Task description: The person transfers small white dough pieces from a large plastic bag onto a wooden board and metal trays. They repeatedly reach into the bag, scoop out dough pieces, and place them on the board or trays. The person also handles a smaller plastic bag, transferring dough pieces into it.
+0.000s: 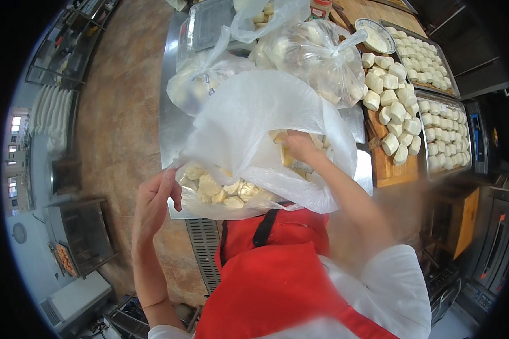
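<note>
A large translucent white plastic bag [258, 106] lies spread on the metal table before me. My left hand [157, 197] pinches the bag's edge at its left side between thumb and fingers. Through the left opening show several pale, folded dough pieces [233, 193], perhaps steamed rolls. My right hand [301, 146] reaches into an opening on the right side of the bag. Its fingertips are partly hidden beside a yellowish piece [286, 157]; I cannot tell whether they grip it. More pale pieces lie under that hand.
Tied clear bags [309, 55] of pale buns stand behind. At right, loose white buns [396, 106] cover a wooden board [396, 176], beside bun-filled trays [447, 135] and a patterned bowl [375, 37]. A clear-lidded container [210, 25] sits at the far left of the metal table [171, 127].
</note>
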### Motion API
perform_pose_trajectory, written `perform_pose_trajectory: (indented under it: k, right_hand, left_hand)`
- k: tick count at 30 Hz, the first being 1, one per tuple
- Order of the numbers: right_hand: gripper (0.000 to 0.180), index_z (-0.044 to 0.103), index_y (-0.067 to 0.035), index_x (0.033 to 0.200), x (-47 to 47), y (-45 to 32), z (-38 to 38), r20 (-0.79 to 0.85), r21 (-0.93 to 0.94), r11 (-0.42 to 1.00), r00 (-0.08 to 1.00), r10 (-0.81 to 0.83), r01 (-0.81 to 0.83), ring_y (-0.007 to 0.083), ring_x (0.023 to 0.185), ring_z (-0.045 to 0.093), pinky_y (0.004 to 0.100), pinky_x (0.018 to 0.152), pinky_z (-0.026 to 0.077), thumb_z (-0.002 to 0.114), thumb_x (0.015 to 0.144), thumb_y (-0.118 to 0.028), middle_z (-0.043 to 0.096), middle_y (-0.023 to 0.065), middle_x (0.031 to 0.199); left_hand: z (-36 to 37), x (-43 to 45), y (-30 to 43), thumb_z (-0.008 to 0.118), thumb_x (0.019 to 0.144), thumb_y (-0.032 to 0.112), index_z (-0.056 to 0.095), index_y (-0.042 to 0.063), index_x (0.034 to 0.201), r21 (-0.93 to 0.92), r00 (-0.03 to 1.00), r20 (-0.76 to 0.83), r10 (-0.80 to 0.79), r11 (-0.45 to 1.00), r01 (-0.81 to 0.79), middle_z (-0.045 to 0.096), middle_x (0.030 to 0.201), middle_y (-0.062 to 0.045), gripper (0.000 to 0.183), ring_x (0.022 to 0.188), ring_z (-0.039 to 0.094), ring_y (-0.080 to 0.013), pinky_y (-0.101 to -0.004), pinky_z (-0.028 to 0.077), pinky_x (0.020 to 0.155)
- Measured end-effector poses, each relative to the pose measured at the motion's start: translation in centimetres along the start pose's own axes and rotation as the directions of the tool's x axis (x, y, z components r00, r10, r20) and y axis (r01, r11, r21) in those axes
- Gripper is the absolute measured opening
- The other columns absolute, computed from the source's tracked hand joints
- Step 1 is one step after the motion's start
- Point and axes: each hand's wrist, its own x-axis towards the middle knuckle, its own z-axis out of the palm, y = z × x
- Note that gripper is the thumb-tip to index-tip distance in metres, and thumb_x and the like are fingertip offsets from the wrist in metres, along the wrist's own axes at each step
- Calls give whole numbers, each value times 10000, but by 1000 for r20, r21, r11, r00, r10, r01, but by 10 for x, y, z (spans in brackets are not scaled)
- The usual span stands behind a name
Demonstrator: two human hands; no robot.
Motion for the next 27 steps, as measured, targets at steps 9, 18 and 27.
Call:
perform_pose_trajectory:
  k: [9, 18, 27]
  right_hand:
    - [401, 571, -117, 1121, 17, 16, 23, 164, -7, 1000, 986, -13, 14, 297, 970, 587, 371, 835, 471, 615, 725, -76, 611, 134, 1055]
    - [505, 480, -38, 1114, -47, -23, -71, 104, 847, 440, 904, 414, -299, 226, 903, 618, 327, 801, 488, 706, 662, -50, 589, 133, 1080]
    - [547, 418, -67, 1199, -39, -170, -73, 414, 900, 118, 907, 78, -421, 240, 1000, 562, 328, 857, 459, 696, 731, -123, 539, 161, 1119]
  left_hand:
    - [-7, -5, 1, 403, 980, 266, 566, -19, 1169, 5, 999, 2, -45, 999, 45, 456, 576, 13, 379, 501, 436, -71, -218, 378, 520]
    - [-9, -6, 0, 393, 983, 255, 560, 11, 1194, -58, 999, 0, -37, 998, 37, 435, 547, 12, 363, 470, 424, -68, -211, 366, 489]
    - [-4, 3, 6, 394, 977, 287, 558, -13, 1178, -56, 993, 61, -104, 993, 108, 449, 526, 3, 396, 412, 417, -70, -206, 341, 370]
